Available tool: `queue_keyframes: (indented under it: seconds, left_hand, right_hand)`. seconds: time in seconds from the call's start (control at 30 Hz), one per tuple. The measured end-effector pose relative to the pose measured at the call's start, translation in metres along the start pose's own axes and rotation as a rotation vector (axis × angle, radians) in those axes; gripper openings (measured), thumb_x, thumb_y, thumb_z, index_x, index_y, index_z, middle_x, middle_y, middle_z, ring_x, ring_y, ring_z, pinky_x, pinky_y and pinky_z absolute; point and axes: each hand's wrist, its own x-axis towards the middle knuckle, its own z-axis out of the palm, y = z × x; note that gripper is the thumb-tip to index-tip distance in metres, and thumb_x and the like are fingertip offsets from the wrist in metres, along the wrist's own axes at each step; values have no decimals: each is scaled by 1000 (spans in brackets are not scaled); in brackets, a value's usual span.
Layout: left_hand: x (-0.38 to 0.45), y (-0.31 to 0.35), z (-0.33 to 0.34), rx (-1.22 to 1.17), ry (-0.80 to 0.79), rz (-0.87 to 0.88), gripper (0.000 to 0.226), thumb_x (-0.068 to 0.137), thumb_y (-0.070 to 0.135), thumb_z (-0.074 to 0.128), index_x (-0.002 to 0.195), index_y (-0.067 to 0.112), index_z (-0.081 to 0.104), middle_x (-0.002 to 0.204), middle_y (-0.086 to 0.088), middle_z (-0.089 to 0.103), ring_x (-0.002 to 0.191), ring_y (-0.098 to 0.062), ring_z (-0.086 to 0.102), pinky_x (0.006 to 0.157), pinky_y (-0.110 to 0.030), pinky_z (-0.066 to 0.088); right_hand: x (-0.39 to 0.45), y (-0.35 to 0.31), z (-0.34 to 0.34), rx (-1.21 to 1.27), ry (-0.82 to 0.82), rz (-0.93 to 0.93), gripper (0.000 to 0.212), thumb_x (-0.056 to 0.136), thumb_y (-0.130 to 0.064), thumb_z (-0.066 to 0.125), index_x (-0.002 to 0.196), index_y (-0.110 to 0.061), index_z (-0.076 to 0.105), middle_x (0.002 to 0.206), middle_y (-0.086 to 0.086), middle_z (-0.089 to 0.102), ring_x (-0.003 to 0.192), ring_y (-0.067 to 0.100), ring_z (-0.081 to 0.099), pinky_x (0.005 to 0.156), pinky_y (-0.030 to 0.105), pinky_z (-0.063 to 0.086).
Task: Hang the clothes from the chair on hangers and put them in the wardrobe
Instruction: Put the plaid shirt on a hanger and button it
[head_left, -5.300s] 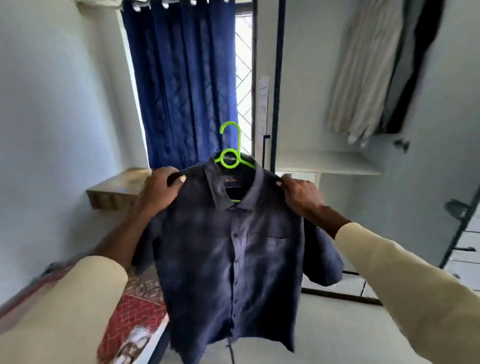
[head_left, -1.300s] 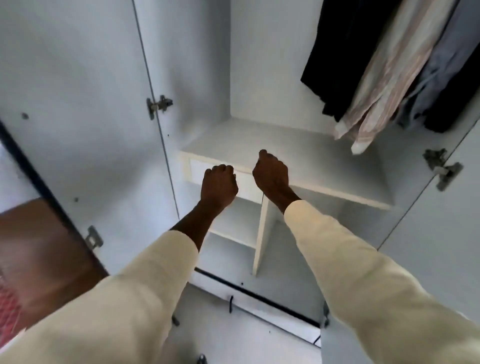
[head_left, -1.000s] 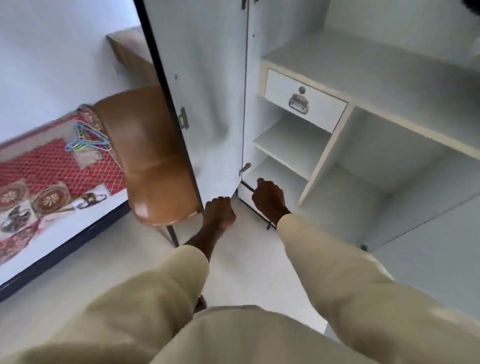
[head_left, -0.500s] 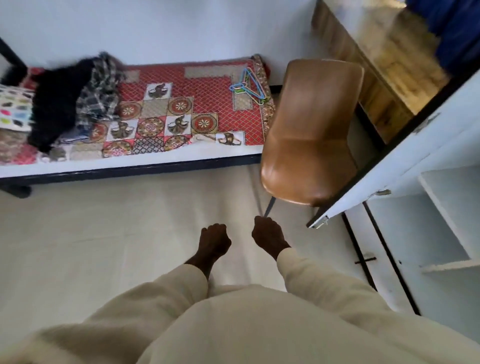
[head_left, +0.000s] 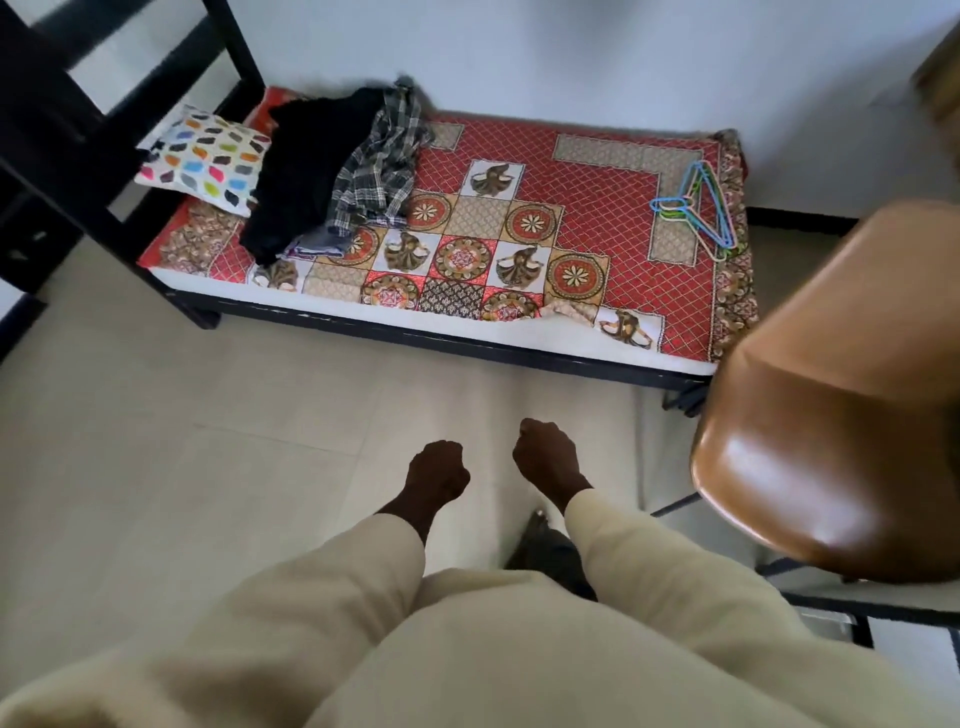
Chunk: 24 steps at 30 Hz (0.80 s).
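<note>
Bed (head_left: 597, 218) held one clothes pile (head_left: 332, 171), one hanger bunch (head_left: 701, 208); our left hand (head_left: 436, 475), right hand (head_left: 548, 460) fisted, empty, beside one chair (head_left: 841, 415).

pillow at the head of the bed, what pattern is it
White pillow printed with multicoloured leaf-shaped patches; the head view shows it.

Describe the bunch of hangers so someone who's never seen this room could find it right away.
Start at the bed with the red patterned cover along the wall. At its end nearest the brown chair lies a small bunch of hangers. They are thin pastel plastic outlines in blue, green and pink, unlike the dark clothes heap at the pillow end.
</note>
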Motion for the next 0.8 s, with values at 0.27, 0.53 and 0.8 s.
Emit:
queue_keyframes:
  seconds: [0.27, 0.53, 0.8]
  left_hand:
    - [152, -32, -91, -99, 0, -63, 23, 90, 12, 45, 107, 8, 60, 118, -7, 62, 112, -27, 56, 83, -31, 45]
    - [294, -55, -216, -296, 97, -201, 26, 92, 21, 44, 102, 5, 62, 114, -15, 65, 112, -34, 59, 90, -34, 46]
    - [426, -106, -311, -311, 78, -237, 29, 89, 14, 51, 115, 5, 59, 124, -14, 60, 119, -31, 55, 98, -38, 46]
  right_hand:
    - [180, -58, -41, -38, -38, -78, 21, 88, -8, 46, 100, -6, 63, 103, 16, 68, 94, 36, 64, 80, 36, 53]
    - [356, -136, -126, -86, -73, -178, 28, 92, -10, 46, 117, -7, 58, 114, 15, 66, 105, 34, 63, 79, 34, 48]
    - [491, -196, -164, -84, -121, -165, 32, 89, -5, 46, 119, -3, 55, 115, 18, 66, 99, 32, 65, 71, 34, 52]
